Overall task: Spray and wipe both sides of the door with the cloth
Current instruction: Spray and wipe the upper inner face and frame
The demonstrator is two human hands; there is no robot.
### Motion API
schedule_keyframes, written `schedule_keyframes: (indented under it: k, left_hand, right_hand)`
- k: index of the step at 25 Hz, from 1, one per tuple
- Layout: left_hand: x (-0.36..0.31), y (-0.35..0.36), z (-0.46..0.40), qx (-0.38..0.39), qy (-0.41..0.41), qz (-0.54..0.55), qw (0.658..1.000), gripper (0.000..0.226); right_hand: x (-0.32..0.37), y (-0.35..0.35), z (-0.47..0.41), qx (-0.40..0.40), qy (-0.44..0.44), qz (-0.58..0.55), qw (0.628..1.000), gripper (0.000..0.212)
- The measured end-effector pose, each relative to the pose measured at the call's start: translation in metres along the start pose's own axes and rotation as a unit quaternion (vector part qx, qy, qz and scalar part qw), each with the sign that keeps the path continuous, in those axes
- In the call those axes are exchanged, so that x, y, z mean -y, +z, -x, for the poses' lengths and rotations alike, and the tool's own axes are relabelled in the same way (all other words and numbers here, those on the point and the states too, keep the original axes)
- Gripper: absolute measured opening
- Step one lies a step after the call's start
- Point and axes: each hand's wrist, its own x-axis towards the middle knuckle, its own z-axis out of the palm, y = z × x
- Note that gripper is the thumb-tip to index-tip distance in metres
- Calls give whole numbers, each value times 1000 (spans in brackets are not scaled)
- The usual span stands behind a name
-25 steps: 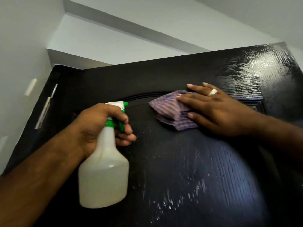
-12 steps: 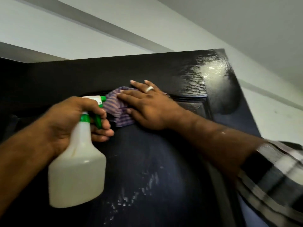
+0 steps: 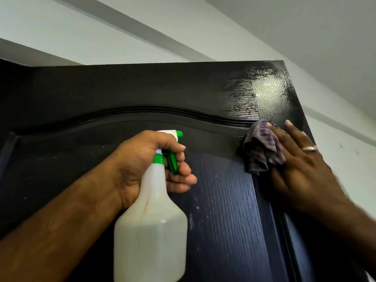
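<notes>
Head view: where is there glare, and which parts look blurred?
Head view: strong glare sits on the wet top right corner of the door; the right hand and its forearm are smeared by motion, and so is the cloth a little; the left hand and spray bottle look sharper; the wide lens bends the door's edges.

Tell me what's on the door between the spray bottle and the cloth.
In the head view, only bare dark door with pale spray droplets lies between the spray bottle and the cloth.
</notes>
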Motion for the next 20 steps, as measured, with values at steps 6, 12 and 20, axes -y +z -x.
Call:
schedule_keyframes:
  k: [6,12,20]
  left_hand:
    - [-11,27,-21,-13,23,-8,1000,22]
    - [10,43,-24,15,28,-3,1000,13]
    - [8,60,-42,17,42,-16,999,14]
  right_hand:
    - [36,19,-64,-62,101,8,993,60]
    - [37,-17,84,50,-38,-41,997,60]
    - [8,7,-32,-21,141,-12,990,65]
